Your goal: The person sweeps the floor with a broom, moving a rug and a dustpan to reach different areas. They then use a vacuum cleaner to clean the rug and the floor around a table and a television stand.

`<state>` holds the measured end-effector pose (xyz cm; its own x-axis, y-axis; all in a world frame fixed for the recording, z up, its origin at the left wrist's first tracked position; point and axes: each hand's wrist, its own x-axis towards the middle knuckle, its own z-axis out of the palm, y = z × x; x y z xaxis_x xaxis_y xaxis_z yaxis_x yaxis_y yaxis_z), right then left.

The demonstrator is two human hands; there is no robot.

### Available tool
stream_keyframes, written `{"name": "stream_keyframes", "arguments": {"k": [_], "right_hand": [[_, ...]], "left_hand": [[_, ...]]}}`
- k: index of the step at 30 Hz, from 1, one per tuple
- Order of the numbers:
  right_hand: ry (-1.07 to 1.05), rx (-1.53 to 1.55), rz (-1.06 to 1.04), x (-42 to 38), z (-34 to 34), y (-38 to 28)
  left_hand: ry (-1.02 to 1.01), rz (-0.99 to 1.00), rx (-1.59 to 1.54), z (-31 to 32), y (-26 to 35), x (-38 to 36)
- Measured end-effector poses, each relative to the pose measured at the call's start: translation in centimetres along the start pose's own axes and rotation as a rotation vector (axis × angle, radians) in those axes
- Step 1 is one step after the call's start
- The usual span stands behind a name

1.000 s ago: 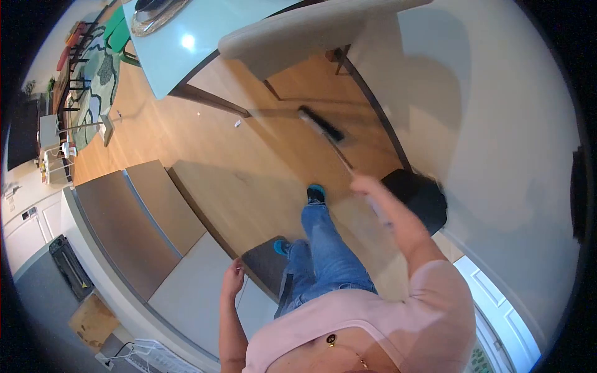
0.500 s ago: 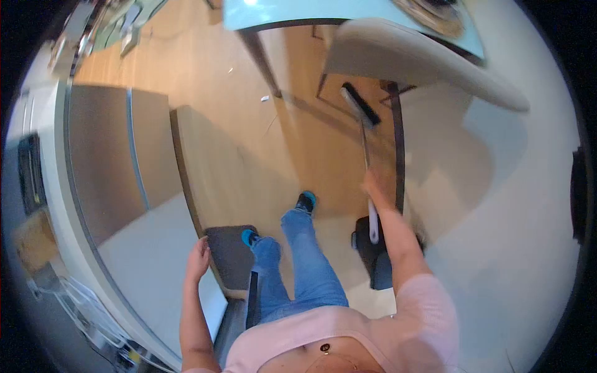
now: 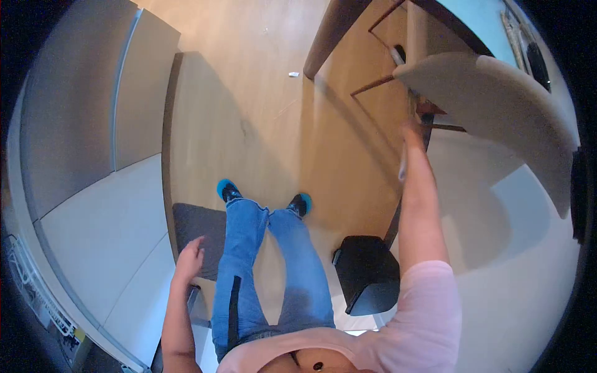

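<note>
My right hand (image 3: 411,132) reaches forward at the right, closed round the handle of a broom. The handle's pale end (image 3: 403,168) shows below the hand. Part of the broom head (image 3: 398,55) is visible under the table, beside a chair leg; the rest is hidden behind the chair (image 3: 491,93). My left hand (image 3: 191,258) hangs at the left with its fingers apart, holding nothing, over the edge of a grey mat (image 3: 202,233). A small white scrap (image 3: 293,74) lies on the wooden floor near the table leg.
The table (image 3: 479,22) stands at the upper right, its thick leg (image 3: 333,40) reaching the floor. Cabinets (image 3: 118,217) line the left side. A black bin-like object (image 3: 367,270) is beside my right leg, near the white wall (image 3: 497,267).
My right hand has pushed the broom forward and right, its head now under the table by the chair. The view has shifted, and my feet are now nearly side by side.
</note>
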<state>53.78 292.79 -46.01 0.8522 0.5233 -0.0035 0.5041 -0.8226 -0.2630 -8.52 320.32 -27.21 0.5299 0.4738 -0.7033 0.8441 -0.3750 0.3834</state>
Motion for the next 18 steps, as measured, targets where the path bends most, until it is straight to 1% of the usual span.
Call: {"name": "stream_keyframes", "arguments": {"k": [1, 3, 4, 6, 7, 8, 10, 11, 12, 13, 14, 16, 17, 18], "right_hand": [[0.001, -0.056, -0.013, -0.6, 0.8, -0.6], [-0.044, -0.131, -0.023, -3.9, 0.9, -0.4], [-0.137, -0.160, 0.038, -6.2, 0.5, 0.2], [-0.475, -0.226, 0.317, -11.7, -2.1, 0.2], [-0.536, 0.046, 0.671, -14.0, -5.3, -3.5], [-0.488, -0.046, 0.649, -18.0, -4.8, -3.7], [-0.686, -0.078, 0.521, -24.9, -6.0, -7.3], [-0.764, -0.191, 0.448, -27.6, -6.9, -10.5], [-0.809, -0.230, 0.371, -29.8, -8.1, -13.8], [-0.834, -0.173, 0.403, -31.9, -9.0, -16.8], [-0.861, -0.118, 0.436, -33.1, -10.1, -18.8], [-0.879, -0.019, 0.447, -31.8, -15.1, -21.8], [-0.885, 0.033, 0.448, -31.1, -17.3, -23.1], [-0.803, 0.133, 0.436, -30.7, -18.7, -23.3]], "left_hand": [[0.018, -0.008, -0.024, -0.2, -1.2, 0.0], [-0.020, -0.072, 0.023, -1.2, -2.8, -1.0], [-0.033, -0.103, 0.043, -1.8, -3.2, -1.3], [-0.082, -0.153, 0.037, -3.1, -3.9, -2.1], [-0.101, -0.176, 0.030, -3.7, -3.9, -2.4], [-0.090, -0.139, 0.033, -4.4, -3.9, -2.7], [-0.057, -0.063, 0.046, -6.1, -3.8, -2.5], [-0.048, -0.022, 0.040, -6.9, -3.8, -2.0], [-0.039, 0.021, 0.035, -7.4, -3.9, -1.4], [-0.031, 0.063, 0.026, -7.9, -3.8, -0.8], [-0.034, 0.071, 0.018, -8.7, -3.3, -0.4], [-0.038, 0.086, 0.002, -11.0, -2.1, 0.4], [0.024, 0.124, 0.021, -12.1, -2.2, 0.7], [0.089, 0.159, 0.040, -13.3, -2.4, 0.9]]}}
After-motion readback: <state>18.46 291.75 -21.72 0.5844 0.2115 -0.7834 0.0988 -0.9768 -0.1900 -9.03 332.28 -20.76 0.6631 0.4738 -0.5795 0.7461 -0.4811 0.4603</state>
